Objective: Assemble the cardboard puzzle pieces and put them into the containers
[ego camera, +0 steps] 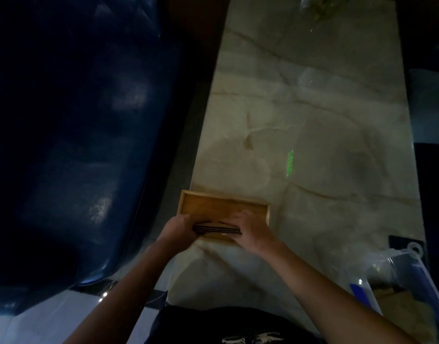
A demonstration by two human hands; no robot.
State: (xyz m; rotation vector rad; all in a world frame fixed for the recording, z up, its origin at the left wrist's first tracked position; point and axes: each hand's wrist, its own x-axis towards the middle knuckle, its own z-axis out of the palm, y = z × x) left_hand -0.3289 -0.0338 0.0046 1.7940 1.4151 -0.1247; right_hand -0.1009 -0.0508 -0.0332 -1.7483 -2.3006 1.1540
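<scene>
A shallow wooden tray (208, 203) lies on the marble table near its left edge. Over the tray's near side I hold a flat stack of dark cardboard puzzle pieces (217, 229) between both hands. My left hand (177, 228) grips the stack's left end. My right hand (250, 230) grips its right end, fingers curled over the top. The far part of the tray shows bare wood.
The marble table (325, 145) stretches away ahead and to the right. A clear plastic bag with blue parts (397, 274) lies at the table's near right. A dark blue padded seat (77, 132) fills the left side. A green light patch (290, 163) marks the tabletop.
</scene>
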